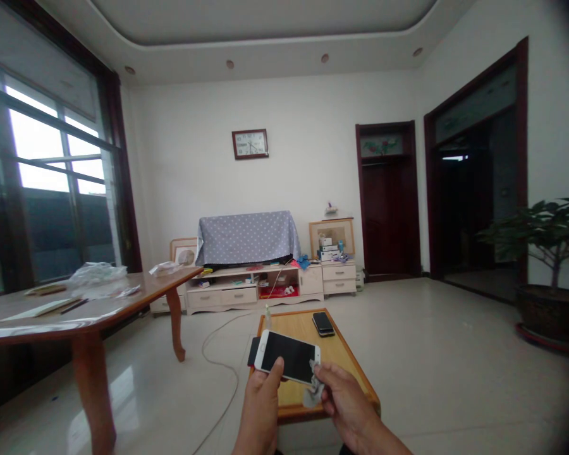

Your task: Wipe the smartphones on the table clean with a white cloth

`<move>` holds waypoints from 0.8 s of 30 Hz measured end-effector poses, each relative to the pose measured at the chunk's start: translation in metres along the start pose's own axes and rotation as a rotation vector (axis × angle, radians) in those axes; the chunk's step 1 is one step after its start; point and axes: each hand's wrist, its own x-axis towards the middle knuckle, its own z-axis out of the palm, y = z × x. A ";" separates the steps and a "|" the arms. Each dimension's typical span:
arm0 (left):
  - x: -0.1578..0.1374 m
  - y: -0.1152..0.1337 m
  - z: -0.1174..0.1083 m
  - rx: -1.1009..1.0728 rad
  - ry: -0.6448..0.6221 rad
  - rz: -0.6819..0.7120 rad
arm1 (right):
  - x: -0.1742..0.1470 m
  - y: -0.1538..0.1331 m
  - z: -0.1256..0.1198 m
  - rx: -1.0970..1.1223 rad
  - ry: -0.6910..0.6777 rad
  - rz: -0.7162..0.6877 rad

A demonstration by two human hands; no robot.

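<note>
A white smartphone (287, 355) with a dark screen is tilted above the low wooden table (346, 360). My left hand (264, 398) grips it from below, thumb lying on the screen's lower edge. In the fingers of my right hand (344, 395) is a crumpled grey cloth (315, 392), pressed against the phone's right end. Behind the phone's left end, a dark flat object (253, 351) partly shows at the table's edge. On the far part of the low table lies a black phone (323, 324), seemingly on top of another dark one.
A small clear bottle (268, 316) stands at the low table's far left corner. To the left is a larger brown table (142, 297) bearing plastic bags (97, 275). A cable (234, 373) trails across the floor. A potted plant (554, 278) stands at the right.
</note>
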 end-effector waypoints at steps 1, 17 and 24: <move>-0.001 0.002 -0.002 0.025 -0.024 0.008 | 0.002 -0.001 -0.003 -0.025 0.004 -0.008; -0.012 0.015 0.013 0.056 -0.368 0.143 | -0.008 -0.041 0.018 -0.733 0.172 -0.702; -0.013 0.018 0.014 0.032 -0.344 0.128 | -0.005 -0.044 0.021 -0.769 0.139 -0.669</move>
